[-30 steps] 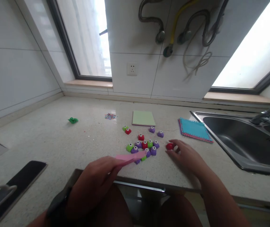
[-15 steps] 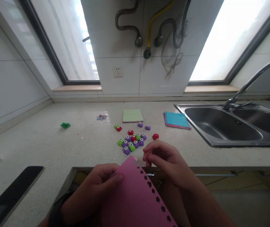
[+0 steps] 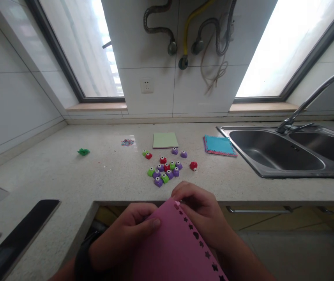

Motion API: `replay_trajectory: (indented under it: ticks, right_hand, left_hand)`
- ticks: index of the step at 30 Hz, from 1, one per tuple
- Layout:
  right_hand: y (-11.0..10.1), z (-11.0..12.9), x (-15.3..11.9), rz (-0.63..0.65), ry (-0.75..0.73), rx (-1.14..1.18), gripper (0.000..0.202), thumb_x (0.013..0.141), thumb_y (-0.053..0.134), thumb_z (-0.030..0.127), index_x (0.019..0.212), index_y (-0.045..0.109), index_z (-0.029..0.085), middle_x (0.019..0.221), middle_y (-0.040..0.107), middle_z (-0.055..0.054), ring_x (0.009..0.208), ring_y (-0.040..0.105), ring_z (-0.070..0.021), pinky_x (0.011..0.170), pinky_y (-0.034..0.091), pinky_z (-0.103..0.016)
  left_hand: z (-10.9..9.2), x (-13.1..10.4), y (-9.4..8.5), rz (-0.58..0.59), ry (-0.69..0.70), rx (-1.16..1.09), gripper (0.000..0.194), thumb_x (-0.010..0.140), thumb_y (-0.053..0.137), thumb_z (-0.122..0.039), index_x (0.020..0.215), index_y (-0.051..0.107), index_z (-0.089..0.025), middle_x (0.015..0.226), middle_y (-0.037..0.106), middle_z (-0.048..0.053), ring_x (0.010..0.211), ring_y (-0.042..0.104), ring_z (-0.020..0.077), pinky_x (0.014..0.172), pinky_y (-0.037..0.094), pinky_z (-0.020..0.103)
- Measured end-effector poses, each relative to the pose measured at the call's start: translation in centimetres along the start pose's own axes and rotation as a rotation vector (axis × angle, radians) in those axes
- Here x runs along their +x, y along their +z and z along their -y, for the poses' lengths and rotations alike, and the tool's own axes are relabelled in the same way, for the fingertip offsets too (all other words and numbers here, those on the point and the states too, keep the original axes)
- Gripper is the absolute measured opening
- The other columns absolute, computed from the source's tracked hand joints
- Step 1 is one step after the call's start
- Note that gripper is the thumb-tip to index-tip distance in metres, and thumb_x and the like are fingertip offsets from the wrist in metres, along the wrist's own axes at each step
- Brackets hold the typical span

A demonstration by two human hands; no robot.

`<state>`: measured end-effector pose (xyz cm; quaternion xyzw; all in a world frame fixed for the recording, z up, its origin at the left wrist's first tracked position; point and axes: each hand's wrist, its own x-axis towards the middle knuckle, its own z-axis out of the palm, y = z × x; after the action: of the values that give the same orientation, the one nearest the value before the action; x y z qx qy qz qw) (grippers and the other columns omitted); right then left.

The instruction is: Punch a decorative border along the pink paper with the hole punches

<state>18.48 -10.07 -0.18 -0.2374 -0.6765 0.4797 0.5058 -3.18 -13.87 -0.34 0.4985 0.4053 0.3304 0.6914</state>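
My left hand (image 3: 139, 224) is closed on a pink sheet of paper (image 3: 167, 242), thumb on its front face. Along the sheet's right edge runs a row of punched shapes, among them stars and a heart. At its upper corner my right hand (image 3: 200, 208) has its fingers bent in a pinch, the fingertips partly behind the paper. A tiny pale pink piece (image 3: 177, 203) shows at that corner beside the thumb. Beyond the hands lie several small craft punches (image 3: 167, 167) in purple, green and red, each with an eye-like top. A red punch (image 3: 193, 166) lies apart to the right.
Pale green paper (image 3: 165, 140) lies behind the punches, and blue edge-punched sheets (image 3: 220, 145) rest beside the sink (image 3: 257, 171). Colourful paper bits (image 3: 128, 143) and a green crumpled item (image 3: 83, 152) lie leftward. A dark flat object (image 3: 20, 238) is at near left.
My right hand has moved left and down onto the sheet's upper corner, its fingers closing there. The sheet has shifted slightly right. The red punch apart from the group shows more fully.
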Motion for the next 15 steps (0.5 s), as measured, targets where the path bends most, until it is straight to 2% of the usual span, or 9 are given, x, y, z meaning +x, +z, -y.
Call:
replay_trajectory:
  ticks: [4,10,15]
  right_hand:
    - [0.48,-0.23,-0.28,-0.039,-0.049,0.015,0.014,0.090,0.066,0.021,0.103,0.067,0.026,0.091,0.062,-0.003,0.082,0.060,-0.0164,0.072,0.051,-0.032]
    - [0.79,-0.17,-0.45,-0.068,-0.208,-0.086,0.018,0.088,0.066,0.014,0.100,0.070,0.028,0.088,0.064,-0.003,0.079,0.061,-0.0177,0.069,0.052,-0.033]
    - [0.86,-0.03,-0.56,-0.126,-0.300,-0.119,0.033,0.084,0.067,0.007,0.107,0.070,0.030,0.088,0.064,-0.003,0.080,0.061,-0.0176,0.068,0.053,-0.033]
  left_hand:
    - [0.04,-0.01,0.00,0.023,-0.018,-0.035,0.035,0.083,0.071,-0.049,0.088,0.071,-0.014,0.080,0.062,0.002,0.069,0.050,0.0115,0.065,0.038,0.023]
    - [-0.12,-0.16,0.18,0.049,-0.026,-0.049,0.034,0.084,0.071,-0.048,0.092,0.073,-0.015,0.083,0.063,0.003,0.071,0.049,0.0123,0.066,0.037,0.023]
    - [0.02,-0.28,0.20,0.081,-0.075,-0.089,0.035,0.083,0.072,-0.049,0.089,0.072,-0.014,0.076,0.058,0.001,0.064,0.044,0.0087,0.060,0.032,0.021]
